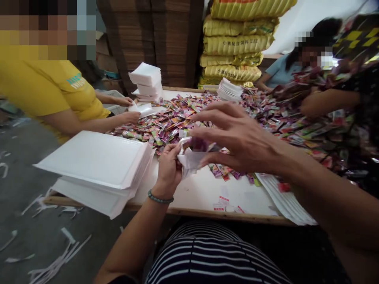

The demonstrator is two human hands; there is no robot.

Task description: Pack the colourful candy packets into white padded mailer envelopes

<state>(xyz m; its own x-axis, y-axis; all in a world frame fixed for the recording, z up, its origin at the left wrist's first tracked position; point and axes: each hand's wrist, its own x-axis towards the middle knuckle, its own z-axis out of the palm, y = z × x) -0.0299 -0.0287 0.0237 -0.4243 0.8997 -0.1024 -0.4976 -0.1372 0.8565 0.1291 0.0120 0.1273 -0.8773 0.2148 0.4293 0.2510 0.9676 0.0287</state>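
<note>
Small clear bag (pixel 192 159), held up just above the near edge of the table (pixel 204 191), mouth pinched apart by the left hand (pixel 168 167), fingers curled closed on its rim. Right hand (pixel 237 136) over the opening, thumb and fingertips drawn together on a few small sachets (pixel 198 144) at the bag's mouth, other fingers spread loose. Bag only partly filled, as far as can be judged; exact count not visible. Much left to pack, judging by the wide heap of coloured sachets (pixel 171 120) across the tabletop, stretching to the far side and the right. Supply of unused flat white bags (pixel 97 165) stacked thick at the left corner, overhanging the edge; thinner fan of flat bags (pixel 284 199) at the right near edge; further stacks (pixel 146 79) and (pixel 229 90) toward the far end. No finished bags clearly visible. Person in a yellow shirt (pixel 56 88) at the left, hands on another bag; two more people at the right. Yellow sacks (pixel 237 43) piled behind; paper strips (pixel 53 264) on the floor.
</note>
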